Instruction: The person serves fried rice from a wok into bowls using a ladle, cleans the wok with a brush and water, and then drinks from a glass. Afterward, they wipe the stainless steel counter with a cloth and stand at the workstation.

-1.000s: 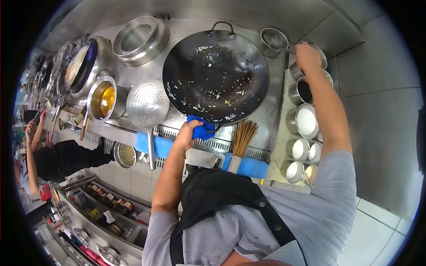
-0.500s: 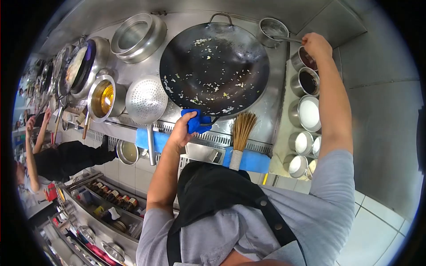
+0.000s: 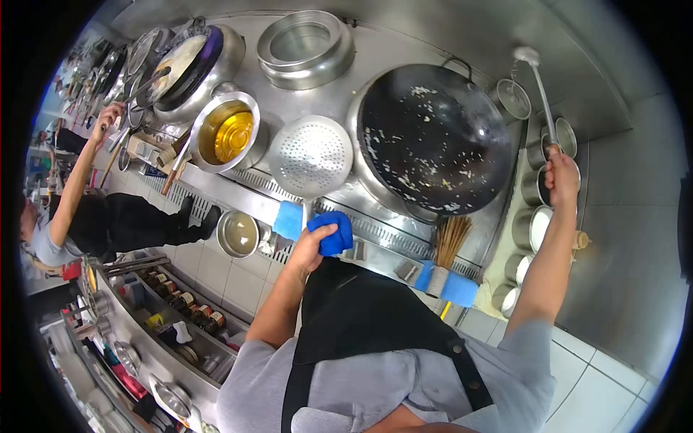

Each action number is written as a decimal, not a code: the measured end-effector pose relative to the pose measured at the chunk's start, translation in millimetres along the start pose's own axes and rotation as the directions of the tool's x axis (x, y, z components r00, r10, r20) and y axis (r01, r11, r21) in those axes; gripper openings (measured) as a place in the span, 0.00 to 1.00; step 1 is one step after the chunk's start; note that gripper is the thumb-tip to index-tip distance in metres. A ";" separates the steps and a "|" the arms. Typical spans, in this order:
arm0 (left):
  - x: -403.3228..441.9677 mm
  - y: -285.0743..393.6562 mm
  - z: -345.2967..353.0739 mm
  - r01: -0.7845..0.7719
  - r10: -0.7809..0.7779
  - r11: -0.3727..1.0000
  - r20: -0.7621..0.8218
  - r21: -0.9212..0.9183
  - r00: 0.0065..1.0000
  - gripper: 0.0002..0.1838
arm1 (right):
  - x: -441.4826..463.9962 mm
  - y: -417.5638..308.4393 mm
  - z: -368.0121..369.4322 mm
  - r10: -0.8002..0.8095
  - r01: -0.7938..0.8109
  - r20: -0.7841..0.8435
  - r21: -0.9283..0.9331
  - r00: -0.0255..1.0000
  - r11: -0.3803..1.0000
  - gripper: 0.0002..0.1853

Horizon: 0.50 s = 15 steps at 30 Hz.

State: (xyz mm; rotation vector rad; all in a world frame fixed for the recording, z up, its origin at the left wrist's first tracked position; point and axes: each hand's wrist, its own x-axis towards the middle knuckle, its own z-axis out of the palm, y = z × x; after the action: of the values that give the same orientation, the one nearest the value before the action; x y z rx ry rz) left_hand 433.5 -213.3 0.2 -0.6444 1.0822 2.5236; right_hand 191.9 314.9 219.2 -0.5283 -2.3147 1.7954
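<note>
My right hand (image 3: pixel 561 177) grips the handle of a ladle (image 3: pixel 543 94). The ladle's bowl is raised at the back right, with liquid trickling from it over a small metal pot (image 3: pixel 514 99). Bunched in my closed left hand (image 3: pixel 307 249) is a blue cloth (image 3: pixel 336 232), in front of the stove and apart from the wok. Small pale bits cling to the inside of the dark wok (image 3: pixel 440 148). A perforated skimmer (image 3: pixel 311 156) lies left of the wok, its handle end hidden behind the cloth and my left hand.
A bamboo brush (image 3: pixel 451 245) leans at the stove's front edge. Left of the skimmer stands a pot of yellow oil (image 3: pixel 233 137); a metal ring stand (image 3: pixel 306 50) sits behind. Seasoning containers (image 3: pixel 540 225) line the right side. A co-worker (image 3: pixel 123 224) handles a utensil at the far left.
My left hand has let go of the wok's handle, keeping the cloth. My right hand has lifted the ladle out of the small pot and drawn back toward me. The view has turned.
</note>
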 end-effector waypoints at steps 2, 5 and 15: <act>-0.1 13.5 -20.0 0.007 -0.009 0.999 0.047 0.036 0.999 0.22 | -41.9 -18.3 59.4 0.021 -0.014 0.103 -0.064 0.994 0.998 0.16; 3.0 33.0 -46.8 0.008 -0.014 0.997 0.081 0.078 0.997 0.21 | -95.5 -54.9 184.8 0.117 -0.096 0.235 -0.098 0.965 0.991 0.16; -34.4 85.5 -155.1 -0.125 0.156 0.955 -0.098 0.269 0.983 0.24 | -74.0 -8.0 500.7 -0.231 0.387 0.429 -0.321 0.873 0.865 0.11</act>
State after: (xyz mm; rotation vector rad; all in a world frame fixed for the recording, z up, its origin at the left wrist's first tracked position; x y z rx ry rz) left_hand 466.9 -388.7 -25.7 -0.6695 1.5236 2.4200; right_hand 88.5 -166.3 101.1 0.1826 -2.8423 1.3659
